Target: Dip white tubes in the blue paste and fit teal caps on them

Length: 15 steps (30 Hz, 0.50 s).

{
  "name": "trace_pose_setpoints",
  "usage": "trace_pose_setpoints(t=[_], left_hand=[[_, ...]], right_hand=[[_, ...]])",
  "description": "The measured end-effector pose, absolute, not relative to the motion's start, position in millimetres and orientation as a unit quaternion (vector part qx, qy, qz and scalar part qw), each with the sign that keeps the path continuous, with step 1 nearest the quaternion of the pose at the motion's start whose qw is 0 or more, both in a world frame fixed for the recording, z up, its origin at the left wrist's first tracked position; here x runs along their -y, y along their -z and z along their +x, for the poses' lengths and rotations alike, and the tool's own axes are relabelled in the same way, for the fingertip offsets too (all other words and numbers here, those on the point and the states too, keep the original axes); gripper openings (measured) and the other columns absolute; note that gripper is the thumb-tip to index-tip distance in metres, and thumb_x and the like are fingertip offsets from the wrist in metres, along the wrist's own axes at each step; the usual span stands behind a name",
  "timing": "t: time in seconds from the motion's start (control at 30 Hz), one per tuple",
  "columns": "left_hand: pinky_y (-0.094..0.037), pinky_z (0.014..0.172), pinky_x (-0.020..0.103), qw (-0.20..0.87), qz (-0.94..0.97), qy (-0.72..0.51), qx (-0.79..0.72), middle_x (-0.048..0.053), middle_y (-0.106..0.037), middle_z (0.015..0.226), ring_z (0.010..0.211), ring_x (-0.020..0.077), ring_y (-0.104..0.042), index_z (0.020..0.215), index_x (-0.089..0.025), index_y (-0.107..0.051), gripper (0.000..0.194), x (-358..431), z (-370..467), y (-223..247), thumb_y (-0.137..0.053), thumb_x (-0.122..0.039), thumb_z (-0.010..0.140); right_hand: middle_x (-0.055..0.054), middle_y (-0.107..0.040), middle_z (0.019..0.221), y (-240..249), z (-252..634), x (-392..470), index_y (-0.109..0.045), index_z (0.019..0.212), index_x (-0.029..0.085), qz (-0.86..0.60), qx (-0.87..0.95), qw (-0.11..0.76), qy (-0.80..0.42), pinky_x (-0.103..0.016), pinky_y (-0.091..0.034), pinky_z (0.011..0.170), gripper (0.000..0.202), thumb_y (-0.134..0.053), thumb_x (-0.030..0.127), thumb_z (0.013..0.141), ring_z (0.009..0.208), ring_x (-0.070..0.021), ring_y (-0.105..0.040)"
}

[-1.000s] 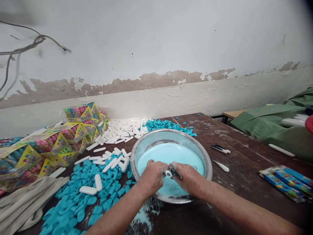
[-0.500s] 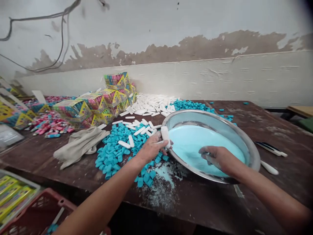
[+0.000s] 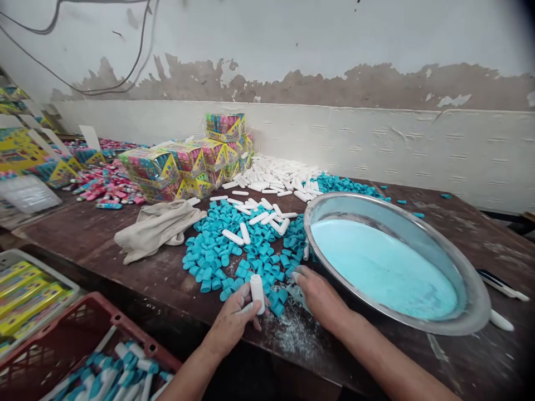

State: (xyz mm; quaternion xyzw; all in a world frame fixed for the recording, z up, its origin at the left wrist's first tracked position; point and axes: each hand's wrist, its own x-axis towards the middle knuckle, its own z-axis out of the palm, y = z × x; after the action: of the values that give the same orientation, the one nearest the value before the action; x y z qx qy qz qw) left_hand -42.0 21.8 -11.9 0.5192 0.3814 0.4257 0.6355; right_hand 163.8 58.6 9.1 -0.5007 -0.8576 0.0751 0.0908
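Note:
My left hand point(image 3: 239, 312) grips a small white plastic tube point(image 3: 257, 293), upright with its open neck on top, above the table's front edge. My right hand point(image 3: 320, 295) is at the near edge of a heap of teal caps point(image 3: 217, 245), its fingers stretched towards them over spilled powder. Whether its fingertips touch a cap is hard to see. To its right stands a wide metal basin point(image 3: 480, 295) of pale blue powder point(image 3: 384, 267). Several white tubes point(image 3: 267, 217) lie on the caps.
A red crate point(image 3: 83, 317) of capped tubes stands below the table's front left, beside a tray of yellow boxes point(image 3: 29, 301). A cloth point(image 3: 161, 228), stacked packs point(image 3: 188, 161) and more white tubes point(image 3: 271, 172) lie behind. A cutter knife point(image 3: 501, 285) lies right of the basin.
My right hand has come out of the basin and moved left to the caps. My left hand has drawn down towards the table edge with the white tube. The view has shifted.

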Motion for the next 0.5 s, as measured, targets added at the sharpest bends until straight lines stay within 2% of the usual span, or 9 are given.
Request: trace_pose_setpoints(t=[0.13, 0.27, 0.33, 0.5], left_hand=[[-0.045, 0.052, 0.021, 0.641, 0.516, -0.421, -0.382, 0.005, -0.054, 0.082, 0.075, 0.0159, -0.053, 0.09, -0.013, -0.051, 0.028, -23, -45, 18, -0.052, -0.039, 0.079], [-0.045, 0.053, 0.021, 0.646, 0.513, -0.421, -0.378, 0.005, -0.054, 0.08, 0.075, 0.016, -0.052, 0.089, -0.013, -0.051, 0.026, -23, -47, 19, -0.052, -0.037, 0.079], [-0.045, 0.054, 0.022, 0.651, 0.515, -0.418, -0.371, 0.005, -0.055, 0.081, 0.074, 0.0152, -0.051, 0.089, -0.012, -0.051, 0.025, -23, -47, 18, -0.052, -0.035, 0.078], [-0.045, 0.058, 0.023, 0.659, 0.542, -0.372, -0.364, 0.004, -0.056, 0.079, 0.07, 0.0137, -0.051, 0.084, -0.012, -0.052, 0.02, -24, -48, 16, -0.05, -0.03, 0.075]], right_hand=[[-0.014, -0.054, 0.102, 3, 149, -85, -0.061, 0.094, 0.011, -0.525, 0.851, 0.012, 0.016, -0.03, -0.041, 0.081, 0.029, -0.038, 0.002, 0.079, 0.09, -0.0218, -0.052], [-0.013, -0.055, 0.095, 7, 144, -93, -0.06, 0.09, 0.011, -0.534, 0.844, 0.013, 0.045, -0.031, -0.042, 0.076, 0.028, -0.037, 0.001, 0.079, 0.084, -0.0215, -0.054], [-0.014, -0.056, 0.094, 8, 147, -94, -0.06, 0.09, 0.01, -0.542, 0.838, 0.058, 0.023, -0.031, -0.043, 0.076, 0.028, -0.035, 0.002, 0.079, 0.083, -0.021, -0.054], [-0.009, -0.058, 0.087, 4, 154, -76, -0.058, 0.09, 0.012, -0.512, 0.806, 0.266, -0.131, -0.028, -0.044, 0.075, 0.021, -0.041, 0.012, 0.079, 0.082, -0.0178, -0.056]])
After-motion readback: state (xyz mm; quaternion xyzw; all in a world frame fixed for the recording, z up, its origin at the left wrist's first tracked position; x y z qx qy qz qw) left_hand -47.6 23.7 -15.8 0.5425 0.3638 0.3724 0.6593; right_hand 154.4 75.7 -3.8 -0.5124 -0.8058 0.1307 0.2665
